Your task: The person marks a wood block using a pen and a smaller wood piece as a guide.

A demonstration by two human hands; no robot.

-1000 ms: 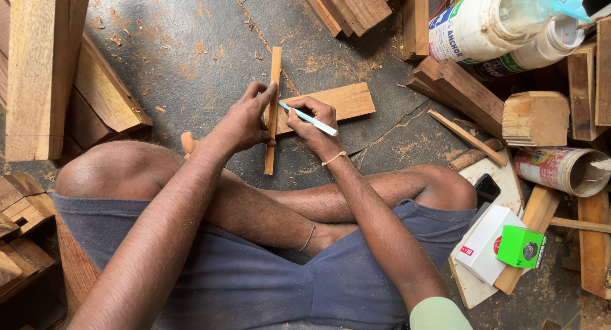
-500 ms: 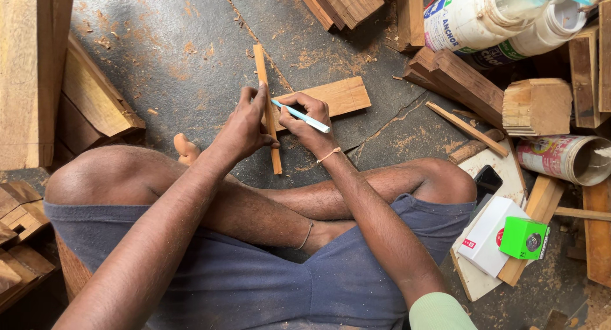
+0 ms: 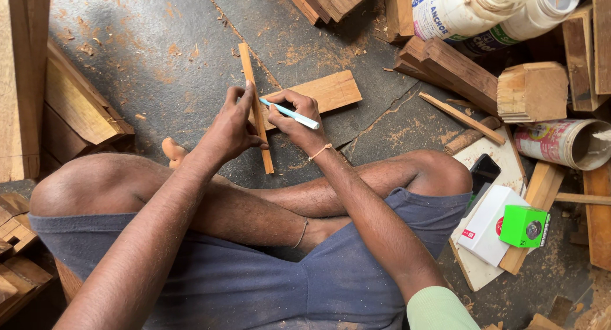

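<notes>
I sit cross-legged on a dusty grey floor. My left hand (image 3: 230,127) grips a thin wooden strip (image 3: 248,69) that runs from upper left down to my shin. My right hand (image 3: 298,120) holds a light blue and white pen (image 3: 289,113), its tip resting against the strip just right of my left fingers. A flat wooden board (image 3: 331,90) lies on the floor behind both hands, partly hidden by them.
Stacked timber blocks (image 3: 76,107) lie at the left. Wood offcuts (image 3: 455,66), plastic bottles (image 3: 464,12) and a can (image 3: 563,142) crowd the right. A phone (image 3: 482,172), a white box (image 3: 490,225) and a green tape measure (image 3: 525,226) sit by my right knee.
The wooden strip has tilted so its top end leans further left. Both hands stayed together on it, shifting slightly left in view, with the pen still at the strip.
</notes>
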